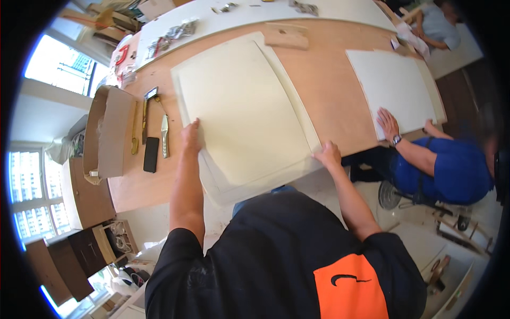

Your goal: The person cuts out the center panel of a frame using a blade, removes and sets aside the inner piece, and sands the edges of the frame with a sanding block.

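In front of me a large cream sheet [249, 111] lies over a slightly bigger pale sheet [294, 89] with rounded corners, set a little askew. Their near end sticks out past the table edge. My left hand [191, 135] grips the left side, its thumb end at the rim and the other fingers mostly hidden. At the near right corner my right hand [329, 154] pinches the edge, fingers closed; whether it holds one sheet or both, I cannot tell.
On the wooden table [329, 95] left of the sheets lie a black phone [151, 154], a utility knife [164, 136] and a cardboard box [118, 130]. A wooden block [286, 36] sits beyond. At right, a co-worker in blue [451, 170] rests hands on white panels [396, 87].
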`<action>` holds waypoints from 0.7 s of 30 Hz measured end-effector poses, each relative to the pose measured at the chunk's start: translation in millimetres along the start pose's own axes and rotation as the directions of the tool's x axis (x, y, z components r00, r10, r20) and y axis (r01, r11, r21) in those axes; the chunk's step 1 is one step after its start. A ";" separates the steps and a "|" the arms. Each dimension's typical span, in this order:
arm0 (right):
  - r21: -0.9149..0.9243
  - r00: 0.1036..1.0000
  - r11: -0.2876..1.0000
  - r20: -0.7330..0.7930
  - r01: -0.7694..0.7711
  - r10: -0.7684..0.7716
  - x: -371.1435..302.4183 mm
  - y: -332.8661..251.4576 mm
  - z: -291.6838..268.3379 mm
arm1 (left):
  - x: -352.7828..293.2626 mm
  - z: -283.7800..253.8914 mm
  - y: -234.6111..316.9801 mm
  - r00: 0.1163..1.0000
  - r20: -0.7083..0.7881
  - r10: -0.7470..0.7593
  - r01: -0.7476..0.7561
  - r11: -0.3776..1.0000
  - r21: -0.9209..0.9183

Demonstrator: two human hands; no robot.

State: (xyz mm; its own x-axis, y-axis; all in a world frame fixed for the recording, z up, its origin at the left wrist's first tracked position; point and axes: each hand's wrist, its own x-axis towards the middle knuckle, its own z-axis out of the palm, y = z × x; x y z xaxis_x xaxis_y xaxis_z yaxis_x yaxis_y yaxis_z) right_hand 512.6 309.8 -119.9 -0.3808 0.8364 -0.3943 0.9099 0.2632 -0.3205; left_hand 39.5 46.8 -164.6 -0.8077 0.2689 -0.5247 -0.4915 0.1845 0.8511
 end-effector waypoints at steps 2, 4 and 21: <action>0.008 0.992 0.997 -0.097 -0.076 0.076 -10.0 28.0 15.7 | -21.5 37.1 4.3 0.999 -0.001 0.046 -0.046 0.998 -0.046; 0.071 0.984 0.994 -0.147 -0.086 0.096 -20.4 21.8 26.0 | -32.9 30.5 8.6 0.996 -0.026 0.086 -0.088 0.992 -0.086; 0.213 0.905 0.940 -0.280 -0.268 0.321 -47.2 -14.9 28.0 | -35.7 -6.5 19.7 0.916 -0.016 0.400 -0.177 0.442 0.879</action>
State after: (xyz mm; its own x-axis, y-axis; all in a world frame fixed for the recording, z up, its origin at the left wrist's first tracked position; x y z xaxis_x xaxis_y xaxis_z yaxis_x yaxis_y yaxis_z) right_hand 512.5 252.9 -120.6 -0.0060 0.9759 -0.2182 0.9222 -0.0790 -0.3786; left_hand 56.6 34.7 -129.0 -0.9420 0.3048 -0.1404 0.2121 0.8649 0.4549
